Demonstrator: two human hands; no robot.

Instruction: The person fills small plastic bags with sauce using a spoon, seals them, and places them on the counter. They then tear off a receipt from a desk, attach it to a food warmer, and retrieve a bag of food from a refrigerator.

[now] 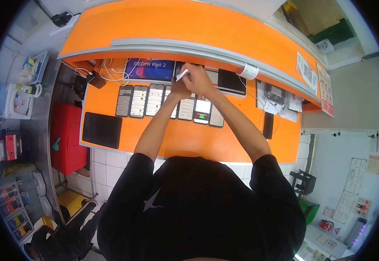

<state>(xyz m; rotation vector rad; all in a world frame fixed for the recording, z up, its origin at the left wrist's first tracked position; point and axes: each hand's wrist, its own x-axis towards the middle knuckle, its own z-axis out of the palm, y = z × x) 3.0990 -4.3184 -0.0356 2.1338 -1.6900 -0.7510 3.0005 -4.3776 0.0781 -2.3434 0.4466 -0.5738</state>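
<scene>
My two hands meet over the back middle of the orange counter, above a row of phones. The fingers of my right hand [197,79] are closed on a small, flat white thing [182,75], seen nearly edge-on; its kind is not clear. Just below it, my left hand [180,90] is close against the right one, its fingers mostly hidden. Several phones lie side by side with lit screens, among them a grey-screened phone [124,101] at the left end and a phone with a green button [202,111]. My forearms partly cover the middle phones.
A blue REDMI Pad 2 box [150,69] and white cables [111,71] are under the raised shelf [163,21]. A black tablet [102,130] lies at the counter's left, another dark tablet [231,82] at the back right. A dark phone [268,125] lies near the right edge.
</scene>
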